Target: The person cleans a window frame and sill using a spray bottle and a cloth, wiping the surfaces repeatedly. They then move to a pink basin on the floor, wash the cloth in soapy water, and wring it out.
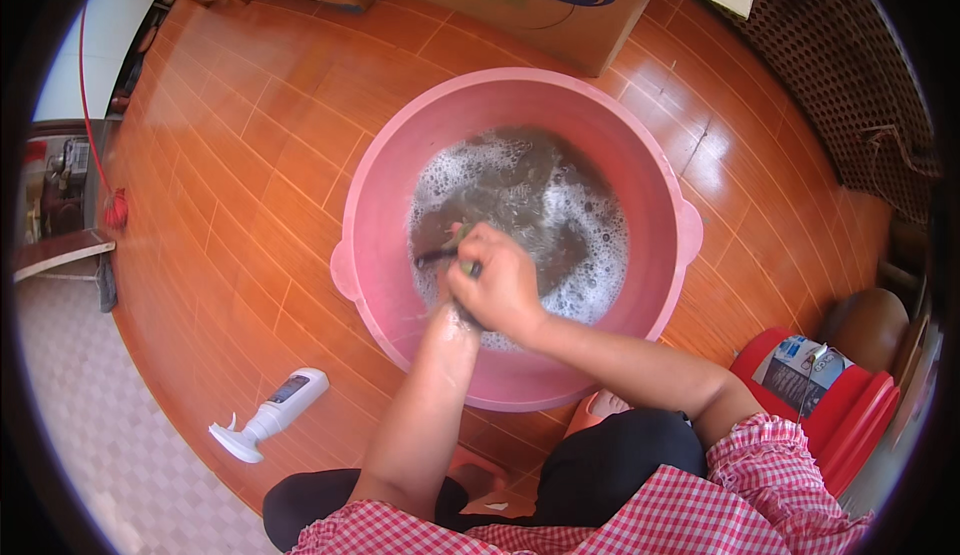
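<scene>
A large pink plastic tub (514, 390) stands before me, holding murky grey, sudsy water (525, 187). Above the near left part of the water, my right hand (499, 277) is curled around a small green-and-black object (436, 256); blur and fingers hide its exact kind. My left hand (448, 281) is under and beside the right one, largely covered by it. Its wet wrist (454, 322) carries some suds. Whether the left fingers also grip the object is hidden.
A white spray bottle (274, 412) lies on the wood-look floor (247, 202) at left. At right, a red bucket (795, 382) stands near my elbow. Behind the tub is a cardboard box (517, 7); woven material (825, 67) hangs at upper right.
</scene>
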{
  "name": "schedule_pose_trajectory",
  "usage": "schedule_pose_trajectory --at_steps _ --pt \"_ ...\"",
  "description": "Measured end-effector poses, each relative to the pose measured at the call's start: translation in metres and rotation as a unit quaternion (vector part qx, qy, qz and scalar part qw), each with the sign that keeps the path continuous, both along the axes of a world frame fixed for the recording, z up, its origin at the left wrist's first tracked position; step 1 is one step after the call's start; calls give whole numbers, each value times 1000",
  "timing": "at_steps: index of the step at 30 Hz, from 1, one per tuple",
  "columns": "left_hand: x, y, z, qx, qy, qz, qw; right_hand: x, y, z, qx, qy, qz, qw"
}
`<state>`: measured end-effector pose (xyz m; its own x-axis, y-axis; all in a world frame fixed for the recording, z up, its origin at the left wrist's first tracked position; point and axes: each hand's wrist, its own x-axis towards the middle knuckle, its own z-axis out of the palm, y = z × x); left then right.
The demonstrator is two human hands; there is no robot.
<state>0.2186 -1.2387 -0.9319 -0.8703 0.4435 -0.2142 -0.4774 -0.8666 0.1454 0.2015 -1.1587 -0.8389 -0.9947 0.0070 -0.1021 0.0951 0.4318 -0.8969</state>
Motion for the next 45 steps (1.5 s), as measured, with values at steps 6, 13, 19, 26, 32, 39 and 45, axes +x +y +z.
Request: schedule_pose_trajectory --at_steps 6,13,19,26,32,39,45 --pt "-20 22 41 -400 -293 9 868 -52 41 -37 198 147 -37 968" --pt "-33 -13 50 -757 -33 52 650 -45 89 -56 319 93 -1 943" --pt "-13 -13 28 -856 53 -32 513 -49 91 -52 361 73 77 927" --pt "-28 12 26 -535 -139 -1 833 -26 58 -71 33 -16 130 991" --pt "-33 -13 53 -276 -116 -17 954 8 32 23 -10 94 197 976" --pt "-15 31 44 -68 -212 70 972 -6 15 2 56 112 -5 992" --pt "-19 31 46 -211 -289 83 930 -14 22 -12 -13 -37 -50 998"
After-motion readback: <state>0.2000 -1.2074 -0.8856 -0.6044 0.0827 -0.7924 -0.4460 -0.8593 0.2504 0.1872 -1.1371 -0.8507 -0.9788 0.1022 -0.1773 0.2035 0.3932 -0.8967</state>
